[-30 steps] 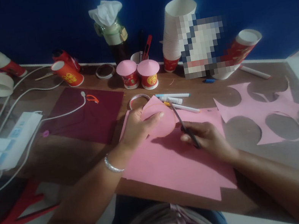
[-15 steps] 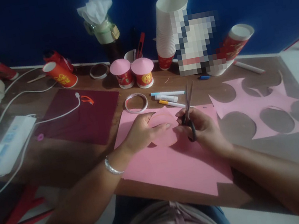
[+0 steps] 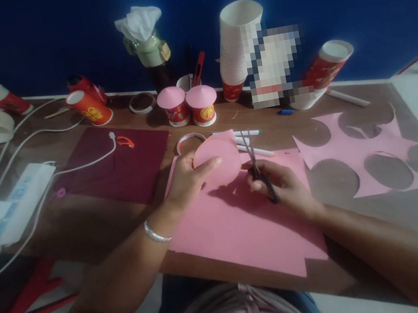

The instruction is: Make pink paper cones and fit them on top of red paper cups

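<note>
My left hand pinches a piece of pink paper, mostly rounded, with a pointed corner at its upper right and a drawn curve along its edge. Black-handled scissors are in my right hand, blades up and slightly parted, just right of the piece and apart from it. Beneath both hands lies a large pink sheet near the table's front edge. Behind the held piece, a roll of tape and several marker pens are partly covered.
Two red paper cups with pink cone tops stand behind. A tall stack of paper cups rises at the back. Pink paper with round cut-outs lies right. A maroon sheet, white cables and a power strip are left.
My left hand has lifted and turned the pink piece, so its pointed corner now faces upper right. The scissors have shifted slightly left and tilted leftward. The whole view has dipped slightly.
</note>
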`<state>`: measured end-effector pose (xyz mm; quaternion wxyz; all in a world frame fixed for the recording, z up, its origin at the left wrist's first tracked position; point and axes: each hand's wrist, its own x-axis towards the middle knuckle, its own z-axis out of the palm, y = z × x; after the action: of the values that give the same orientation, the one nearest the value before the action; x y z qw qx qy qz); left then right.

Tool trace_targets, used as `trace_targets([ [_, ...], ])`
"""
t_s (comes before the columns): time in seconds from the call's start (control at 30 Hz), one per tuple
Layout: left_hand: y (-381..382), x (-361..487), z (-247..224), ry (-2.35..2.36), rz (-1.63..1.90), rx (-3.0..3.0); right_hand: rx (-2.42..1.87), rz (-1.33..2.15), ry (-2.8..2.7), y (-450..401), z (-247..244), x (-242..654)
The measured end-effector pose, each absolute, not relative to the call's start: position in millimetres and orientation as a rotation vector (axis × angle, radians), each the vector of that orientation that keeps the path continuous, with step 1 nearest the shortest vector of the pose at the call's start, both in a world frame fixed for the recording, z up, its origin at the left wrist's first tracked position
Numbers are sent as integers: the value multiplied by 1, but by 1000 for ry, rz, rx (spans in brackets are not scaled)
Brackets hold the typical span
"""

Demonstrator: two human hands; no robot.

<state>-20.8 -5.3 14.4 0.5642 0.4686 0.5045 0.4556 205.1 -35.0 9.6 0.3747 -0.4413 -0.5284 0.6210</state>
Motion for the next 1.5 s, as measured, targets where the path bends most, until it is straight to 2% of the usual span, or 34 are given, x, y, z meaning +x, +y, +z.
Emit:
trace_targets([
  [0.17, -2, -26, 23, 1120, 1126, 1177, -1194, 1536, -1532, -36, 9, 209],
  [0.4, -6, -26, 27, 1076, 1002, 1249, -1133, 1518, -1603, -38, 13, 206],
  [1.5, -9, -22, 30, 1143, 915, 1241, -1124, 1506, -1633, -38, 23, 202],
])
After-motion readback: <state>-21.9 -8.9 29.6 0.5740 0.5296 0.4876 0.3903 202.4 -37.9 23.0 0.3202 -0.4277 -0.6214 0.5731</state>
